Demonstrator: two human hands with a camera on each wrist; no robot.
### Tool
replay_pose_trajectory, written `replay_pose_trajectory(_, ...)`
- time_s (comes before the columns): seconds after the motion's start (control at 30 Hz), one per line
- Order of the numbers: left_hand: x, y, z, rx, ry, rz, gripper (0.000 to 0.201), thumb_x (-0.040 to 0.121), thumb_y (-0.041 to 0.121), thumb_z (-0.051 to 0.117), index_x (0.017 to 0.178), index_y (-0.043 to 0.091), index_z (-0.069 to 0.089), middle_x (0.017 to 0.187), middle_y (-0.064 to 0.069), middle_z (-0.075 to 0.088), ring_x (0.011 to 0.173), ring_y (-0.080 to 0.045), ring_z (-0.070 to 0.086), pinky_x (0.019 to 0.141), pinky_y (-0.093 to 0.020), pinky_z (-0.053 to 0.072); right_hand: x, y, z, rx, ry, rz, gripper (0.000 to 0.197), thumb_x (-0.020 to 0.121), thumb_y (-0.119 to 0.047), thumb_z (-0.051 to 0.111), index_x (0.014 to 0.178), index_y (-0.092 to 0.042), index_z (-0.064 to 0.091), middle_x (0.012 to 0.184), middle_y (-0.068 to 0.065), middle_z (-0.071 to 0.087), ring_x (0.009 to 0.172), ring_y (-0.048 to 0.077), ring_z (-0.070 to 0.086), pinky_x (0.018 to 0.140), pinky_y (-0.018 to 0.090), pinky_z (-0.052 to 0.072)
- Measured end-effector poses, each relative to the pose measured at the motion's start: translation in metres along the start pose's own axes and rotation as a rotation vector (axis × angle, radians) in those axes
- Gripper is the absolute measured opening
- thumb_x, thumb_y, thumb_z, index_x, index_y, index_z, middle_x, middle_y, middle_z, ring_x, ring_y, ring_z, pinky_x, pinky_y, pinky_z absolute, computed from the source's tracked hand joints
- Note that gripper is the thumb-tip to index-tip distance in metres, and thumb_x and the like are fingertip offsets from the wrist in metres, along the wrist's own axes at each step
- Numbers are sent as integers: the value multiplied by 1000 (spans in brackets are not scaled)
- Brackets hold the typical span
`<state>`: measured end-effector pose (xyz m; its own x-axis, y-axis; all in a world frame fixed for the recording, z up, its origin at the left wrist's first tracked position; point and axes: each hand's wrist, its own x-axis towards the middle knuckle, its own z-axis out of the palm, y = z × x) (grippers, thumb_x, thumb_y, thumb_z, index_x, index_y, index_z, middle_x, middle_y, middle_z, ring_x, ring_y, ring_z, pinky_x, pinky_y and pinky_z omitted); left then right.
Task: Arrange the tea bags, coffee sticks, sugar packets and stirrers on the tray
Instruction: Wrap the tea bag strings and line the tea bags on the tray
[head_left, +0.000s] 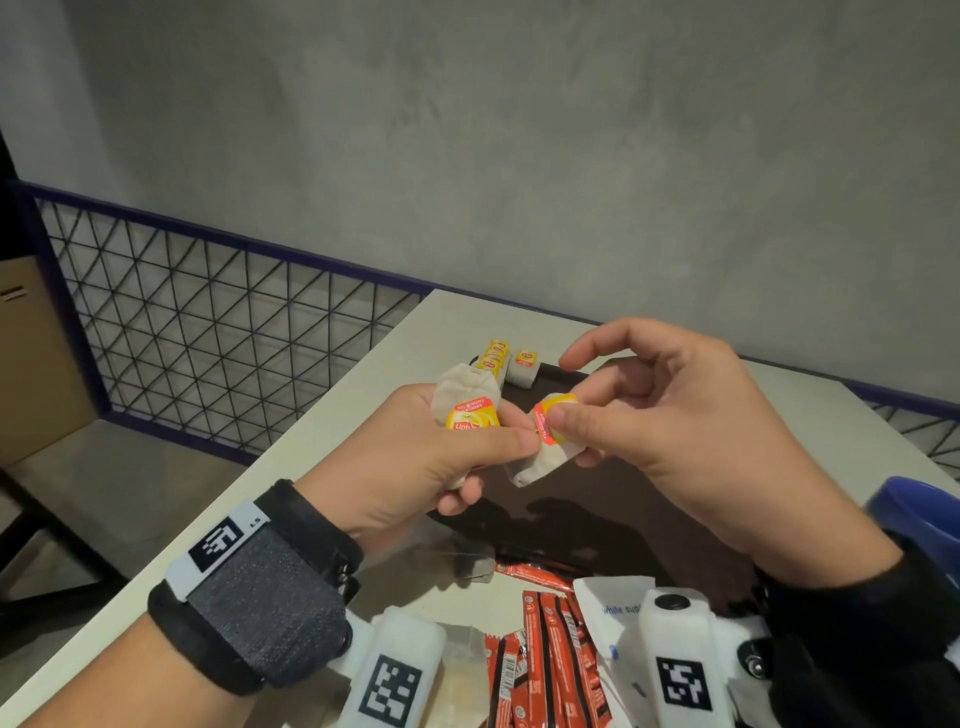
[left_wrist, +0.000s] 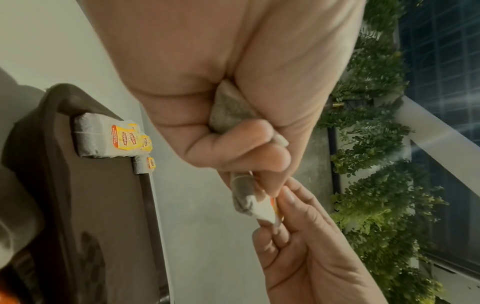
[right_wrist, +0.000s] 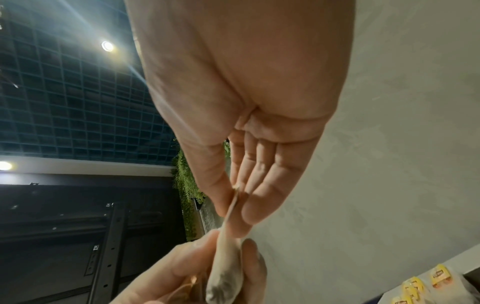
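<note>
**Paper tags first: parting two tea bags above the tray**

Paper is all I have to pull on, so I'd go gently. My left hand (head_left: 415, 457) is curled round one tea bag (head_left: 467, 387), thumb reaching across to the second tea bag (head_left: 540, 457), which my right hand (head_left: 660, 421) pinches by its yellow tag between thumb and fingertip. Both hang over the dark tray (head_left: 597, 519); a row of tea bags (head_left: 506, 361) already lies at its far corner. I'd guess the strings are snagged: draw apart slowly, then lay each beside that row. Coffee sticks (head_left: 545, 654) wait near me.
</note>
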<state>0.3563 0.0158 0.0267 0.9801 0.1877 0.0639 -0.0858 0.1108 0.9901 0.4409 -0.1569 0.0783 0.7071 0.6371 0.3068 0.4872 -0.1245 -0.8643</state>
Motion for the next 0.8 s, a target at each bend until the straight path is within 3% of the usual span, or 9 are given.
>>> replay_pose_trajectory(0.1,1,-1,-1,-14,2,-21,11,70,27,81,75,19,75,82,-14,66,40,-8,45,35,-16,32,0,1,1,-68,-5,-18,27,81,-3,82,99,-14,66,74,13,74,67,41,69,66,45,59)
replay_pose_trajectory(0.23,1,-3,0,-37,-6,-36,8,71,25,80,73,19,75,81,-13,68,40,-7,43,35,-16,31,-1,1,0,-132,-15,-33,28,81,-4,82,99,-20,67,71,8,72,57,25,65,65,41,57)
replay_pose_trajectory(0.37,0,-3,1,-48,-36,-50,5,73,21,79,71,18,76,81,-15,71,40,-7,43,36,-15,32,-2,2,1,-197,-24,-49,30,82,-8,83,99,-27,66,73,5,71,64,32,66,66,47,57)
replay_pose_trajectory(0.53,1,-5,0,-98,-5,-53,5,74,22,79,75,18,77,78,-8,71,40,-7,42,36,-15,31,-3,2,0,-253,-24,-55,31,81,-8,81,98,-29,65,72,0,70,65,28,66,59,36,54)
replay_pose_trajectory(0.6,2,-6,0,-128,-3,-54,5,77,22,78,79,18,76,80,-9,70,40,-6,42,35,-15,32,-3,2,0,-231,-30,-51,32,80,-7,82,98,-28,66,71,1,71,64,30,66,62,41,56)
replay_pose_trajectory(0.7,4,-7,-1,-150,11,-57,23,70,23,81,91,16,75,75,-7,69,40,-6,41,35,-15,32,-2,1,0,-205,-44,-47,34,77,-7,84,98,-27,66,70,3,71,60,29,65,66,48,57)
replay_pose_trajectory(0.8,3,-8,2,-123,1,-40,22,67,24,83,87,18,77,68,-3,66,40,-5,41,35,-15,31,-2,-2,2,-140,-52,-51,33,75,-17,87,100,-24,67,72,8,72,58,27,64,66,47,57)
